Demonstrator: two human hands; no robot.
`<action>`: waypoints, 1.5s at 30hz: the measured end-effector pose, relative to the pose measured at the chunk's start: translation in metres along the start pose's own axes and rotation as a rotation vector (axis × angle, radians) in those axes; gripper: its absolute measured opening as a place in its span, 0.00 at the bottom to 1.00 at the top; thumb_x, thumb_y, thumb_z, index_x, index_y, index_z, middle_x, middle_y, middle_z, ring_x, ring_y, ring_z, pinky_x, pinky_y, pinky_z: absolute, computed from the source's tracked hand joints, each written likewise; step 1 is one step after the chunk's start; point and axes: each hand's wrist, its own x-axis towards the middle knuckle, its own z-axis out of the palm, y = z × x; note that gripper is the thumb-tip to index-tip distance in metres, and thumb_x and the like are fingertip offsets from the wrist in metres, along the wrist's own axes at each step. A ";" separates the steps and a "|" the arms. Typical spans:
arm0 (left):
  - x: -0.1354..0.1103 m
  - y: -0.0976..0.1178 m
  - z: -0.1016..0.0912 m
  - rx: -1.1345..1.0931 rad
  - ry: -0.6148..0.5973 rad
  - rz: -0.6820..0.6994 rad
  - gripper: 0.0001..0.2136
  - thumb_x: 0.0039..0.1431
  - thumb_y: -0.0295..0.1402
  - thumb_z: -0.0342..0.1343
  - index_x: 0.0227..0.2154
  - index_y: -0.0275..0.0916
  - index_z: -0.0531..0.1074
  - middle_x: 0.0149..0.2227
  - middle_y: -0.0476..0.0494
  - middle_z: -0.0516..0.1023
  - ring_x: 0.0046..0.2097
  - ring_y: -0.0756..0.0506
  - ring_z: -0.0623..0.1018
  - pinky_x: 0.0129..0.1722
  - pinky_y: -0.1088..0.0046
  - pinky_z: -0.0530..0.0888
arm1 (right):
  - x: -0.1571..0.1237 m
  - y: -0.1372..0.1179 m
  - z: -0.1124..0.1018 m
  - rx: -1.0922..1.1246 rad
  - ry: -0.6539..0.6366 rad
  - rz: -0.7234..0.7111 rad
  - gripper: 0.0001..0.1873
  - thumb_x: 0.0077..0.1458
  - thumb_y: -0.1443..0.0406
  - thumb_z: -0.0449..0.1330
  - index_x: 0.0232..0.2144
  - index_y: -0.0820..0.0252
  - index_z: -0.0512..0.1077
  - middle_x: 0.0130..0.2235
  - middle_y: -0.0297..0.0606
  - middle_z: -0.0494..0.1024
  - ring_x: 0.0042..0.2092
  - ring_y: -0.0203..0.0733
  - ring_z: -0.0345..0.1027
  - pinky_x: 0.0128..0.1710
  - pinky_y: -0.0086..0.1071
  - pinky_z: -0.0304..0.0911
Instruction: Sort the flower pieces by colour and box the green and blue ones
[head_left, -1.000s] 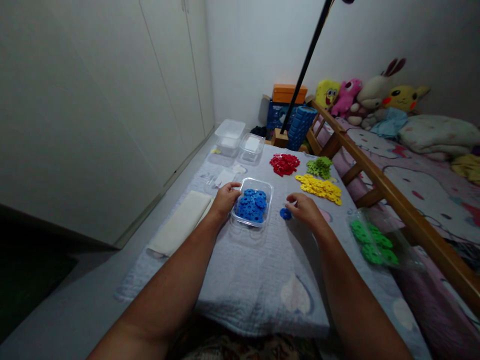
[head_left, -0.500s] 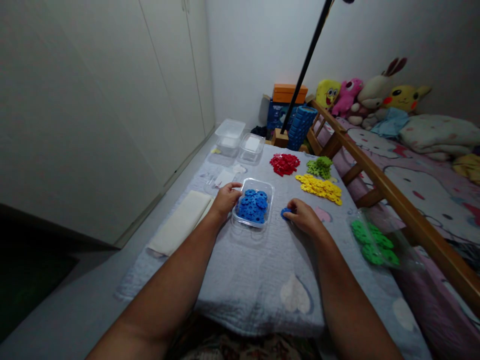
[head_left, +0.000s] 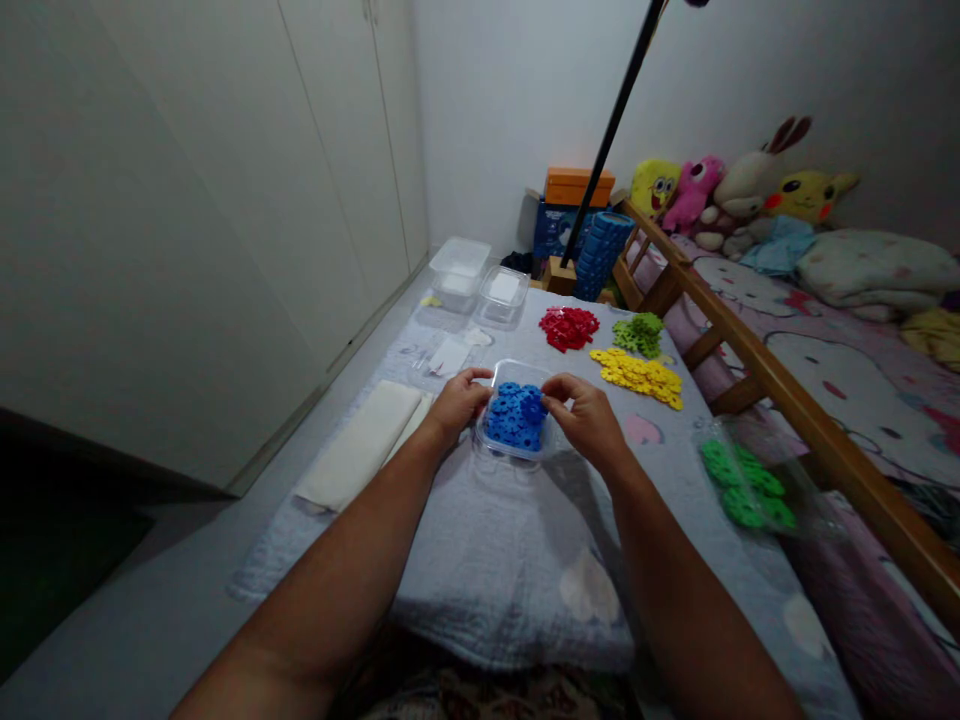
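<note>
A clear plastic container (head_left: 512, 455) holds a pile of blue notched plastic discs (head_left: 510, 422). My left hand (head_left: 456, 405) grips its left rim, the fingertips curled over the upper left corner. At the right rim is my right hand (head_left: 587, 412), its thumb and fingers pinched on a blue disc (head_left: 533, 403) just over the pile. The fingers partly cover that disc, and whether it touches the discs below I cannot tell.
Red pieces (head_left: 568, 328), light green pieces (head_left: 638, 334) and yellow discs (head_left: 637, 376) lie in heaps farther back. A bag of green discs (head_left: 746, 485) is at right. Folded cream cloth (head_left: 364, 445) lies at left; clear containers (head_left: 504, 290) stand behind. A wooden bed rail (head_left: 742, 345) borders the right.
My right hand has moved left and away from me, bringing the blue disc from the cloth beside the container to above the pile. The container and my left hand have shifted slightly right.
</note>
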 end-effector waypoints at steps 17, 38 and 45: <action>0.002 -0.002 -0.001 -0.017 -0.025 0.003 0.24 0.42 0.34 0.62 0.46 0.37 0.70 0.19 0.59 0.67 0.19 0.53 0.63 0.21 0.77 0.57 | 0.002 -0.017 0.019 -0.343 -0.163 -0.038 0.08 0.60 0.70 0.64 0.41 0.55 0.80 0.45 0.41 0.84 0.48 0.51 0.72 0.51 0.42 0.60; 0.001 -0.001 -0.007 0.747 0.194 0.400 0.11 0.60 0.33 0.56 0.45 0.40 0.77 0.33 0.47 0.75 0.37 0.44 0.77 0.42 0.67 0.73 | -0.023 0.039 0.013 0.181 0.183 0.316 0.31 0.49 0.55 0.60 0.54 0.62 0.69 0.20 0.21 0.65 0.23 0.38 0.61 0.27 0.31 0.55; -0.001 -0.002 -0.015 1.377 0.355 0.327 0.12 0.60 0.32 0.57 0.46 0.40 0.78 0.48 0.34 0.78 0.54 0.33 0.75 0.53 0.57 0.71 | -0.022 0.044 0.009 0.304 0.356 0.358 0.26 0.46 0.56 0.60 0.47 0.61 0.71 0.19 0.19 0.61 0.23 0.36 0.57 0.27 0.30 0.54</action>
